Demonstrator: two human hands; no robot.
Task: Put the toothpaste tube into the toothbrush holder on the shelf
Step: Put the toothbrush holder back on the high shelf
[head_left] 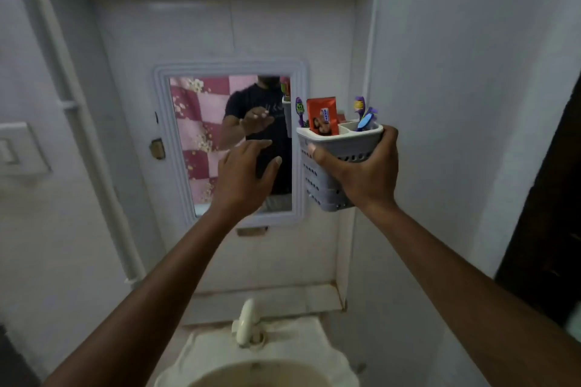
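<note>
right hand (361,163) fingers wrapped round toothbrush holder (327,173) | toothpaste tube (321,116) upright inside | left hand (243,173) fingers spread, empty | keep holder level when reshelving

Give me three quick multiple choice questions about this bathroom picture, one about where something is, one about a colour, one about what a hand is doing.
1. Where is the toothpaste tube?
A. In the sink
B. In the holder
C. In the left hand

2. What colour is the holder?
A. Grey
B. Green
C. Black

3. What is the left hand doing?
A. Gripping a brush
B. Turning the tap
C. Open, holding nothing

Answers: 1 B, the orange tube stands in a compartment. 2 A, its slotted walls are grey. 3 C, fingers spread before the mirror, while the right hand grips the holder.
</note>
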